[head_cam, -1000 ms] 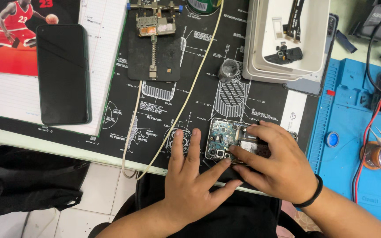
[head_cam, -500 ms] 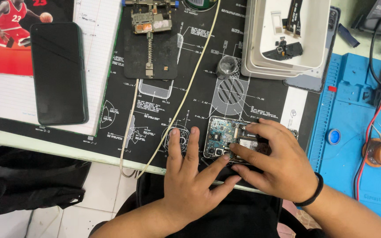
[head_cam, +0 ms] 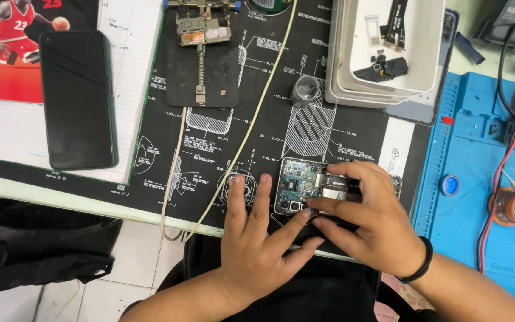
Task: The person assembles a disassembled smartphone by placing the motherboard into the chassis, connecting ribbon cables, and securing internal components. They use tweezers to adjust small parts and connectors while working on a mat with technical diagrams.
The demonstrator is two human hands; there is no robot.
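From the head camera I saw the opened smartphone with its exposed blue-green circuit board (head_cam: pixel 305 185) lying flat at the near edge of the black printed rubber work mat (head_cam: pixel 257 107), close to the body, I judged, so both hands could reach it. My left hand (head_cam: pixel 263 238) lay open and flat beside it, fingers spread on the mat and thumb touching the phone's near edge as if to steady it, gripping nothing. My right hand (head_cam: pixel 368 217) curled over the phone's middle, its fingertips (head_cam: pixel 323 206) pinched down on the board's hard, glinting parts; whether they held anything I could not tell.
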